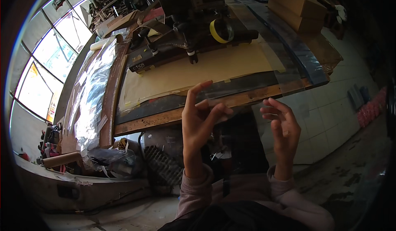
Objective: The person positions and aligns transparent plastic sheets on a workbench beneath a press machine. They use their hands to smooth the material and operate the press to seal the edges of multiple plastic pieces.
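We have the tan sheet [214, 68] ahead, long axis left-right; our left hand [195, 123] is nearer, right hand [287, 130] farther; both apart, fingers parted.

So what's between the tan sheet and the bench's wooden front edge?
In the head view, a dark strip runs between the tan sheet and wooden edge.

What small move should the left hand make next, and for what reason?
Perhaps lower the left hand toward the near edge of the yellowish sheet: the hand is raised in front of the table, and its index finger extends that way.
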{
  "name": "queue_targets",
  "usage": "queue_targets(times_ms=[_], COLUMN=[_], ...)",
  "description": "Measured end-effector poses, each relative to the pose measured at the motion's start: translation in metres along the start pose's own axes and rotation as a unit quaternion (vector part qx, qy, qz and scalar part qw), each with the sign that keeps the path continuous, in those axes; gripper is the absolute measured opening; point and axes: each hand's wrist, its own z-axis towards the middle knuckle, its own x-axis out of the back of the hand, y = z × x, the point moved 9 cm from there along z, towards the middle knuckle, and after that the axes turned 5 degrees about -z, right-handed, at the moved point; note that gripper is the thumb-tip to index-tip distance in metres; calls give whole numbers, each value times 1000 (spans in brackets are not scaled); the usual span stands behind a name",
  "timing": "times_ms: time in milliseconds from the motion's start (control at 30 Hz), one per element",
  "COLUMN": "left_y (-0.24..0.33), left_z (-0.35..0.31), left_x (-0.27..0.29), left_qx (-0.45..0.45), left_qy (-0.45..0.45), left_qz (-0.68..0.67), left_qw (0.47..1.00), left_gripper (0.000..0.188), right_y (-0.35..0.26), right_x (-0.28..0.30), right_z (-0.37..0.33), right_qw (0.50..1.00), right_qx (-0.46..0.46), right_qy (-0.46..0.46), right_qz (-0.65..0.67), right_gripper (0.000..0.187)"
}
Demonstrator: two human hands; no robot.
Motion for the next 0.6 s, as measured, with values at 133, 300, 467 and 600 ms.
queue_targets(times_ms=[133,300,467,600], left_y=[21,31,28,13], left_z=[-20,-37,-47,-62], left_x=[-11,-17,-22,-25], left_qx=[-17,-26,-45,26], left_qy=[14,-21,-52,-70], left_qz=[-2,-35,-106,16], left_qw=[1000,999,992,997], left_gripper=[50,50,40,51], right_y=[-10,-18,-19,-7], right_x=[-6,-8,-7,-13], right_z=[0,-9,-15,-25], right_qw=[997,994,992,984], right_qx=[-14,-18,-29,-45], right_qy=[-28,-19,-19,-73], right_qz=[67,105,124,153], right_gripper=[28,21,20,20])
